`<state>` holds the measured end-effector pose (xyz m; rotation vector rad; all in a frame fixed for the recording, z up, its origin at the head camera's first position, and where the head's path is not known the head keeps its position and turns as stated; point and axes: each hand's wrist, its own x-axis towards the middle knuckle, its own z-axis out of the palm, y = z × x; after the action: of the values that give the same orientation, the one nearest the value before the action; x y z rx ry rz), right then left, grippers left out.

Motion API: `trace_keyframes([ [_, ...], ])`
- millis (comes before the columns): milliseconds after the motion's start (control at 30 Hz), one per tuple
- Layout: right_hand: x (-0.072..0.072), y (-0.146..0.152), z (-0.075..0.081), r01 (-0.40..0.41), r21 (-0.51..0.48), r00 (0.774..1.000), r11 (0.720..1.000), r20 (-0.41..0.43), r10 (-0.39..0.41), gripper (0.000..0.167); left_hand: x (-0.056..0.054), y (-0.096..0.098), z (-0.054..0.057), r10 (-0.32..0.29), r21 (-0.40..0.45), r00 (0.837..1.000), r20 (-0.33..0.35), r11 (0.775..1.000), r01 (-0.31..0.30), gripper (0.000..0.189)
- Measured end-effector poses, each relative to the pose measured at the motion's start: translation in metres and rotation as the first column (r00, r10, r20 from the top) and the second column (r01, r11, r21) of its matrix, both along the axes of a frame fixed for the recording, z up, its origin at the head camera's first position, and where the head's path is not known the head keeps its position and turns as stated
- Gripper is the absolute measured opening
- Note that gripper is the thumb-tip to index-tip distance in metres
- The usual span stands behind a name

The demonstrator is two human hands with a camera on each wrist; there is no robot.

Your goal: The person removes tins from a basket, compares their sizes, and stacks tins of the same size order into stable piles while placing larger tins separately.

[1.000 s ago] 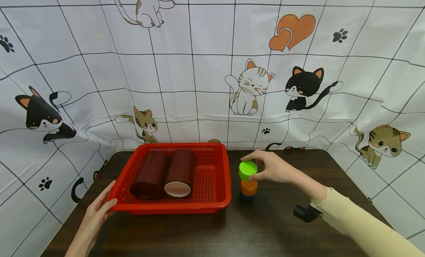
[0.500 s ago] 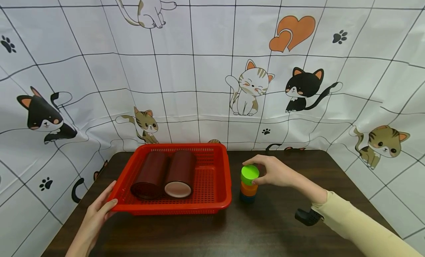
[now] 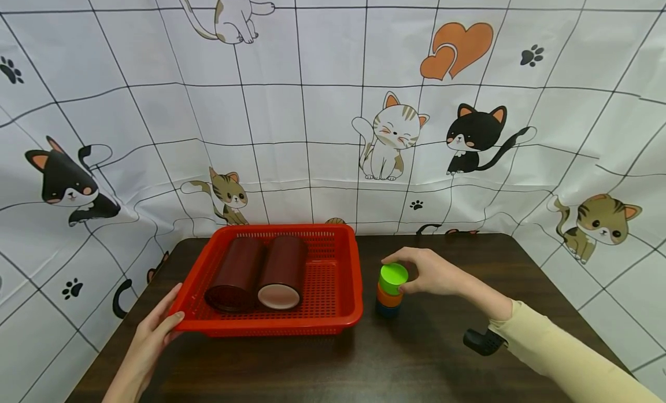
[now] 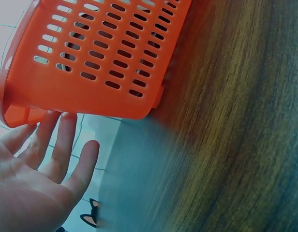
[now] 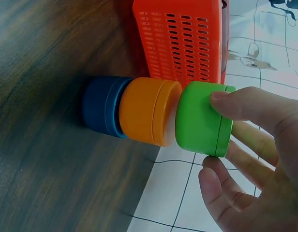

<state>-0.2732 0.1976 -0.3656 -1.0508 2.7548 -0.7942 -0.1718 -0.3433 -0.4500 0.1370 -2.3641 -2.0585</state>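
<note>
My right hand (image 3: 434,271) pinches a small round green lidded container (image 3: 393,278) by its sides, thumb opposite fingers. Directly under it an orange container (image 5: 144,111) of the same shape stands on a dark blue one (image 5: 103,104), which rests on the table. The green one sits slightly off-centre and tilted against the orange one's top; whether it bears fully on it I cannot tell. My left hand (image 3: 149,339) grips the near left corner of a red plastic basket (image 3: 335,322), thumb over the rim, fingers below. In the left wrist view those fingertips touch the basket's outer wall.
Two dark brown cylinders (image 3: 236,276) lie side by side in the basket's left half; the right one shows a pale round end. The dark wooden table (image 3: 364,368) ends at a white cat-print sheet (image 3: 333,119) behind and at the sides.
The green container has come down and slightly right with my right hand, closing the gap to the orange one. My left hand and the basket stay as they were.
</note>
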Motion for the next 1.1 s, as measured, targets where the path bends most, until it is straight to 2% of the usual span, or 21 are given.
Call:
trace_keyframes([
  [367,0.0024,-0.0020,-0.0038,-0.014,-0.007,1.000,1.000,0.017,0.014,0.052,0.0017,-0.0021,-0.0032,-0.028,0.020,0.999,-0.030,0.999,0.029,0.066],
  [633,0.0027,-0.0021,-0.0053,0.008,0.019,0.999,1.000,-0.042,-0.008,0.052,0.0013,-0.0016,-0.0038,-0.006,-0.036,1.000,0.004,0.999,0.006,0.067],
  [867,0.0015,-0.0014,-0.0067,0.009,0.019,0.999,1.000,-0.040,-0.008,0.052,-0.0003,-0.0007,-0.0033,0.001,-0.041,1.000,0.029,0.999,0.000,0.067],
  [1100,0.0003,-0.0012,-0.0060,0.013,0.028,1.000,1.000,-0.029,-0.012,0.053,-0.0011,-0.0015,-0.0041,0.001,-0.027,1.000,0.025,1.000,-0.001,0.067],
])
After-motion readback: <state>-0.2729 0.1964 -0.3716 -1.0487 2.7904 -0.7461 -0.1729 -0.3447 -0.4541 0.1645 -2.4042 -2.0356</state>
